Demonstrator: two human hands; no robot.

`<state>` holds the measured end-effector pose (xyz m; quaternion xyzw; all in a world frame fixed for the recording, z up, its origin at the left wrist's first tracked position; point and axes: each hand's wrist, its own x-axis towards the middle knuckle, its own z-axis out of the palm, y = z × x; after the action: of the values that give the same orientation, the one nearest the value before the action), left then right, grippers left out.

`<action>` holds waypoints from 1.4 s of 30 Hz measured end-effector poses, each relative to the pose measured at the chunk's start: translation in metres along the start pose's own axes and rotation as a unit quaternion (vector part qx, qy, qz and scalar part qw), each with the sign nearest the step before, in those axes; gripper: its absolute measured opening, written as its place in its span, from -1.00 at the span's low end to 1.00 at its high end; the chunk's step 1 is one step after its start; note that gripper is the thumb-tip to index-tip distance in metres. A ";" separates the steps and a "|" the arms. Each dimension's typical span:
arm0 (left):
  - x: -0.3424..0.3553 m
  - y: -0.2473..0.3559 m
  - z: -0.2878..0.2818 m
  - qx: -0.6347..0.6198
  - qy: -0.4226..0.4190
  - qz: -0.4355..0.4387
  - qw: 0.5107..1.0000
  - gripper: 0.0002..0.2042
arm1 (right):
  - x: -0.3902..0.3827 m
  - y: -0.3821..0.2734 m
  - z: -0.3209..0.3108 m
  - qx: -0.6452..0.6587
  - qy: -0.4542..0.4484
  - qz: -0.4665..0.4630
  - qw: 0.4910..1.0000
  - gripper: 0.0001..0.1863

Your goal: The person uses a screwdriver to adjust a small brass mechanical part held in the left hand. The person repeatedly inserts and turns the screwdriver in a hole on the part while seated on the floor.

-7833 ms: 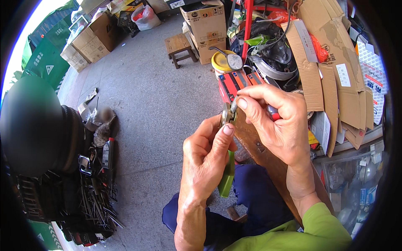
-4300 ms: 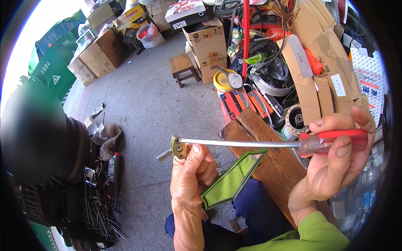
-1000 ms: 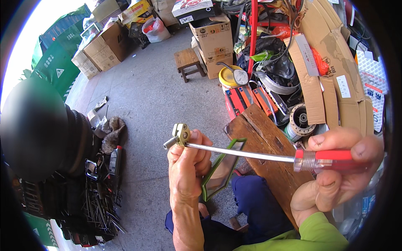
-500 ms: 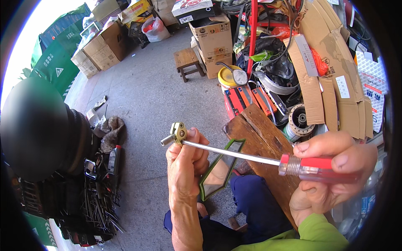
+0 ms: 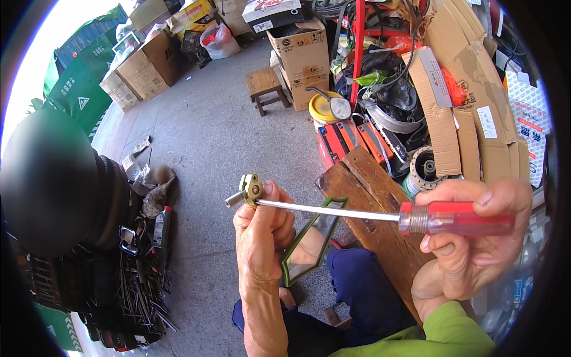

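Clamp (image 5: 252, 188) juts from the left hand (image 5: 262, 238) pinching it, right hand (image 5: 480, 259) curled round a screwdriver (image 5: 386, 215).

Watching remotely, I count one left hand (image 5: 260, 238) and one right hand (image 5: 467, 265), one screwdriver (image 5: 440, 218), one brass-coloured fitting (image 5: 252, 188) with one threaded stud (image 5: 236, 199), and one green-framed mirror (image 5: 309, 245). I see one wooden bench (image 5: 369, 184); past its far end, at least two orange-and-black boxes (image 5: 375, 143) and one yellow-lidded bucket (image 5: 321, 107); beside its right edge, one wheel hub (image 5: 427, 169). Toward the far edge of the floor (image 5: 208, 149) I find one small stool (image 5: 264, 83), two stacked brown cartons (image 5: 297, 53) and one white plastic bag (image 5: 221, 44); near its left edge, one bottle (image 5: 161, 227) and more metal rods (image 5: 140, 291) than I can number
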<state>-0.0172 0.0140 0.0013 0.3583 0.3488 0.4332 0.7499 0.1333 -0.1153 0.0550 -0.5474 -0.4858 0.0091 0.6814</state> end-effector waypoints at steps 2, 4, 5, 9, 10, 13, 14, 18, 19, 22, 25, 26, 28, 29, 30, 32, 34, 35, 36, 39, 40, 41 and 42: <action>0.000 0.000 0.002 0.001 0.003 -0.008 1.000 -0.68 | 0.001 -0.001 -0.001 0.003 -0.001 0.004 1.000 -0.51; 0.000 0.000 0.002 -0.001 0.008 -0.010 1.000 -0.73 | 0.003 -0.001 -0.002 0.008 -0.003 0.009 1.000 -0.52; 0.000 -0.001 0.002 -0.003 0.010 -0.011 1.000 -0.75 | 0.004 -0.001 -0.002 0.010 -0.006 0.007 1.000 -0.52; -0.004 0.004 0.002 -0.024 -0.015 0.008 1.000 -0.73 | 0.014 0.000 0.005 0.023 -0.015 -0.020 0.999 -0.56; -0.003 0.003 0.001 -0.039 -0.029 0.013 0.999 -0.71 | 0.015 0.000 0.005 0.017 -0.018 -0.020 0.999 -0.56; 0.002 0.001 -0.002 -0.086 -0.091 0.022 0.992 -0.60 | 0.018 0.002 0.005 0.017 -0.020 -0.022 0.999 -0.56; 0.002 0.001 -0.002 -0.117 -0.103 0.014 0.988 -0.57 | 0.017 0.002 0.003 0.014 -0.020 -0.023 0.999 -0.56; 0.004 -0.002 -0.007 -0.193 -0.153 -0.001 0.969 -0.60 | 0.018 0.002 0.000 0.016 -0.021 -0.024 0.999 -0.56; 0.005 -0.004 -0.008 -0.195 -0.152 -0.001 0.969 -0.62 | 0.018 0.002 0.000 0.016 -0.022 -0.022 0.999 -0.56; 0.005 -0.004 -0.008 -0.197 -0.151 -0.001 0.969 -0.67 | 0.018 0.001 -0.002 0.014 -0.031 -0.018 0.999 -0.56; 0.004 -0.003 -0.009 -0.204 -0.158 -0.002 0.966 -0.68 | 0.018 0.002 -0.003 0.017 -0.034 -0.026 0.999 -0.56; 0.004 -0.003 -0.009 -0.208 -0.160 -0.005 0.965 -0.68 | 0.019 0.003 -0.003 0.015 -0.038 -0.034 0.999 -0.56; 0.004 -0.003 -0.010 -0.205 -0.160 -0.005 0.966 -0.68 | 0.019 0.003 -0.003 0.013 -0.042 -0.041 0.998 -0.55; 0.004 -0.003 -0.010 -0.199 -0.158 -0.003 0.967 -0.68 | 0.019 0.002 -0.003 0.012 -0.044 -0.040 0.998 -0.55; 0.003 -0.003 -0.010 -0.192 -0.156 -0.001 0.969 -0.67 | 0.019 0.002 -0.003 0.012 -0.048 -0.039 0.998 -0.55; 0.003 -0.003 -0.008 -0.162 -0.135 0.002 0.977 -0.67 | 0.019 0.002 -0.005 0.012 -0.061 -0.038 0.997 -0.54; 0.002 -0.002 -0.004 -0.147 -0.121 0.005 0.982 -0.66 | 0.019 0.001 -0.005 0.015 -0.069 -0.040 0.997 -0.54; 0.002 -0.001 -0.002 -0.147 -0.117 0.008 0.982 -0.65 | 0.019 0.001 -0.004 0.018 -0.068 -0.042 0.997 -0.54; 0.001 -0.001 -0.001 -0.148 -0.113 0.010 0.982 -0.65 | 0.019 0.002 -0.004 0.016 -0.069 -0.046 0.996 -0.54; 0.003 -0.002 -0.003 -0.146 -0.119 0.020 0.982 -0.65 | 0.021 0.003 -0.005 0.005 -0.074 -0.055 0.996 -0.54; 0.003 -0.001 -0.004 -0.143 -0.119 0.021 0.982 -0.65 | 0.021 0.003 -0.006 0.004 -0.074 -0.058 0.996 -0.54; 0.004 -0.004 -0.006 -0.159 -0.134 0.028 0.978 -0.64 | 0.021 0.004 -0.006 0.007 -0.071 -0.060 0.996 -0.54; 0.005 -0.005 -0.006 -0.138 -0.125 0.034 0.982 -0.63 | 0.021 0.003 -0.006 0.009 -0.071 -0.059 0.996 -0.54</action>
<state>-0.0185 0.0177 -0.0066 0.3144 0.1772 0.4541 0.8146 0.1498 -0.1074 0.0665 -0.5092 -0.5647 0.0123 0.6494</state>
